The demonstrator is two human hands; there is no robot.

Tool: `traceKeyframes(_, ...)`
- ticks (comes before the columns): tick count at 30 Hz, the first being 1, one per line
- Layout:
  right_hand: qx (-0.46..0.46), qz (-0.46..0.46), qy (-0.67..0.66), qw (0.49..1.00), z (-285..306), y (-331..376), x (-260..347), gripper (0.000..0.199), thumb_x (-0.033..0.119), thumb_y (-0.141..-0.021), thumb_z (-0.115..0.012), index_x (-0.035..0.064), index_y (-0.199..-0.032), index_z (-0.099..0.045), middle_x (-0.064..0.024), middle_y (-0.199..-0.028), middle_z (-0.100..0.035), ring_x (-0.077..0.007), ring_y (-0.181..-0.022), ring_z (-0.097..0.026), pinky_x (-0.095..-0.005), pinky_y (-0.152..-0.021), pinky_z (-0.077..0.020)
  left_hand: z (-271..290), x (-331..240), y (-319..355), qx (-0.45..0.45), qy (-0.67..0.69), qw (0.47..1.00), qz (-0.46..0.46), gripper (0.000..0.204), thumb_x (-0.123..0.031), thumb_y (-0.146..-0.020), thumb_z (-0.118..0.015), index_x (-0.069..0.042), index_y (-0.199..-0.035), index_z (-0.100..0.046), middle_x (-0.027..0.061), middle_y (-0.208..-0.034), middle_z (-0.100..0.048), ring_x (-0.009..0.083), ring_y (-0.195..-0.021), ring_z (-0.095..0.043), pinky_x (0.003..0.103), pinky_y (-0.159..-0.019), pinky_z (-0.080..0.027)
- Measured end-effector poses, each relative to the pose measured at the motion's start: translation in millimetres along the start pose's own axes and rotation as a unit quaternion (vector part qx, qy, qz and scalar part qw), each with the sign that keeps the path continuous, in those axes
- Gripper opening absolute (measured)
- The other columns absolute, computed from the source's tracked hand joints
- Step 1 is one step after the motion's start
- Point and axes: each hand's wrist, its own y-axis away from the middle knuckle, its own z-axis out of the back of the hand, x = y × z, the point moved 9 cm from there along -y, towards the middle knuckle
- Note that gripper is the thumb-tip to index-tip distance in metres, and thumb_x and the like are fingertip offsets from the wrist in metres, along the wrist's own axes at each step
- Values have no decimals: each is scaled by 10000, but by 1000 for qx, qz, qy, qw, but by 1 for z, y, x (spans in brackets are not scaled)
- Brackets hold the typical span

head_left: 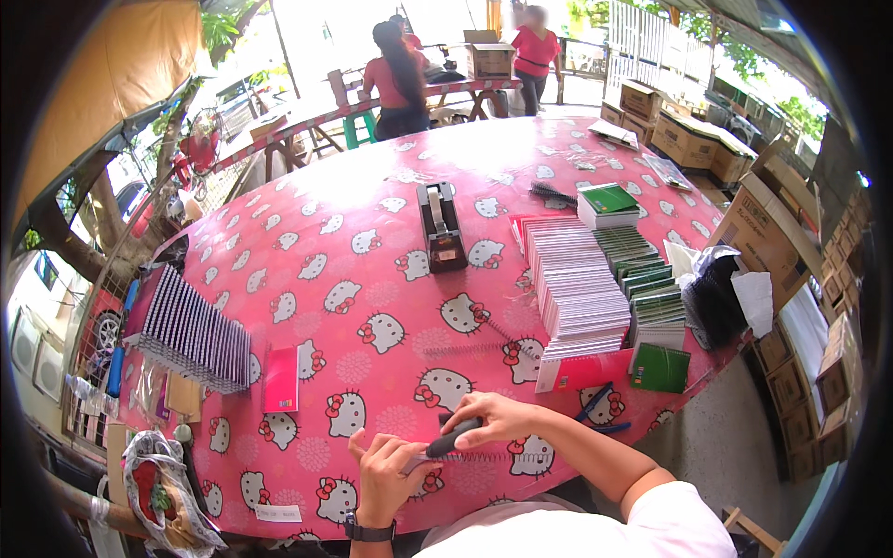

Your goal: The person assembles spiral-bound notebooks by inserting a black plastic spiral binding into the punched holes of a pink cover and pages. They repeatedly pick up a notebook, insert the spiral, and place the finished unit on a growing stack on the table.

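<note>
At the table's near edge, my right hand (pixel 486 420) is closed around a dark grey cylindrical tool (pixel 454 438), which lies slantwise toward my left hand. My left hand (pixel 383 470) wears a dark wrist strap. Its thumb and fingers pinch a thin greyish-purple piece (pixel 416 462) whose kind I cannot make out, right by the tool's tip. A thin spiral binding coil (pixel 507 457) runs rightward from there, below my right hand. Two more loose coils, a dark one (pixel 512 342) and a faint one (pixel 456 351), lie on the tablecloth farther off.
Stacked pink notebooks (pixel 572 288) and green notebooks (pixel 646 279) stand at right, near blue pens (pixel 593 402). A black tape dispenser (pixel 441 232) sits mid-table. At left are a spiral-bound stack (pixel 191 335) and a pink notebook (pixel 281 379). People (pixel 395 84) and cardboard boxes (pixel 688 138) are beyond.
</note>
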Motion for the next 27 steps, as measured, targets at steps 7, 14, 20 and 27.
traceKeyframes(7, 6, 8, -72, 997, -4, -1, -2, 552, 532, -764, -688, 115, -1125, -671, -99, -1033, -592, -230, -1055, -513, -364, -898, -411, -2, 6, 2, 13, -23, 999, -38, 203, -240, -646, -788, -178, -793, -664, -60, -731, -630, 137, -790, -586, 445, -965, -232)
traceKeyframes(14, -241, 48, 216, 945, 47, 13, 12, 648, 530, -673, -761, 128, -1163, -633, -188, -1207, -489, -354, -1148, -426, -447, -951, -400, -4, 0, -8, 23, -22, 999, -31, 198, -231, -672, -781, -170, -830, -680, -47, -743, -631, 146, -783, -582, 434, -956, -245)
traceKeyframes(20, -221, 54, 301, 926, 44, 28, 29, 417, 384, -832, -648, 106, -1142, -620, -200, -1288, -483, -353, -1198, -438, -446, -947, -400, -5, 3, -14, 16, -31, 999, -31, 193, -222, -692, -766, -166, -859, -685, -47, -744, -632, 142, -779, -576, 421, -919, -270)
traceKeyframes(27, -73, -94, 162, 980, 10, 36, 21, 284, 324, -926, -534, 64, -1000, -625, -110, -875, -637, -278, -906, -602, -410, -744, -467, -4, 0, -13, -20, -44, 999, 3, 219, -201, -674, -773, -166, -876, -697, -32, -767, -640, 153, -766, -572, 360, -855, -301)
